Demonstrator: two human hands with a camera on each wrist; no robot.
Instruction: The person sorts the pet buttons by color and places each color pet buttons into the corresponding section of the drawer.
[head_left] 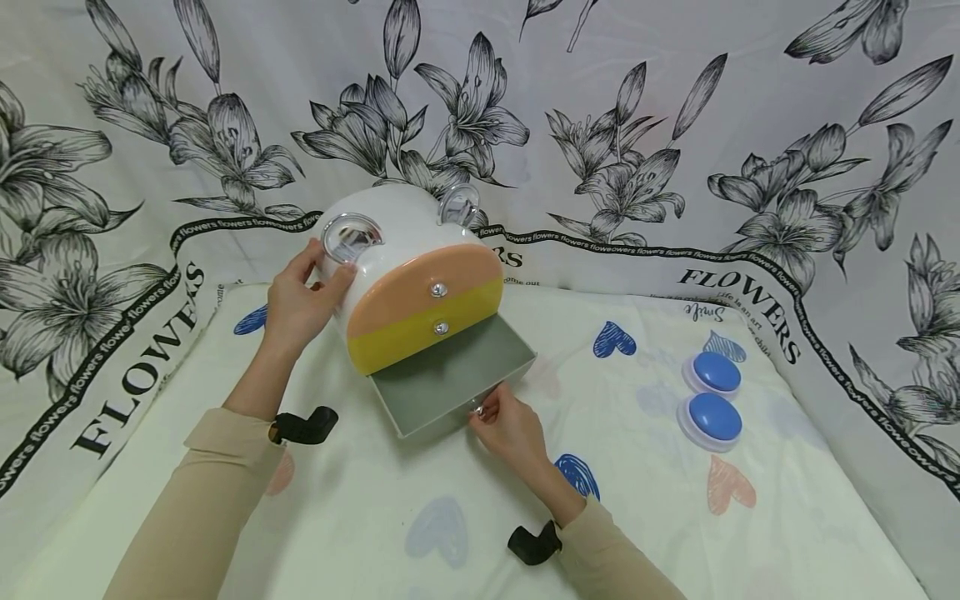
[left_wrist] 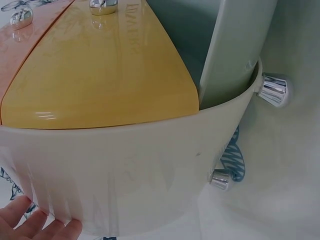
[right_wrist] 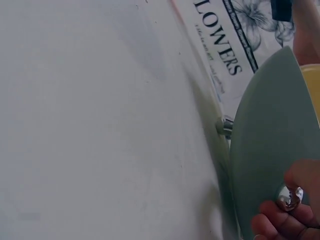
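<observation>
A white rounded drawer box (head_left: 408, 212) stands with an orange drawer (head_left: 393, 287), a yellow drawer (head_left: 397, 337) and a pulled-out green drawer (head_left: 450, 375), whose inside looks bare. My left hand (head_left: 300, 300) rests on the box's left side below a round clear ear (head_left: 351, 237). Its fingertips (left_wrist: 60, 227) press the white wall in the left wrist view. With thumb and fingers, my right hand (head_left: 513, 425) pinches the silver knob (right_wrist: 289, 196) on the green drawer's front. Both upper drawers are closed.
Two round blue-topped things with clear rims, one (head_left: 716, 372) behind the other (head_left: 714, 417), lie to the right on the heart-printed cloth (head_left: 630, 417). Flower-printed fabric (head_left: 600, 108) rises behind the box. Short metal feet (left_wrist: 274, 90) stick out from its underside.
</observation>
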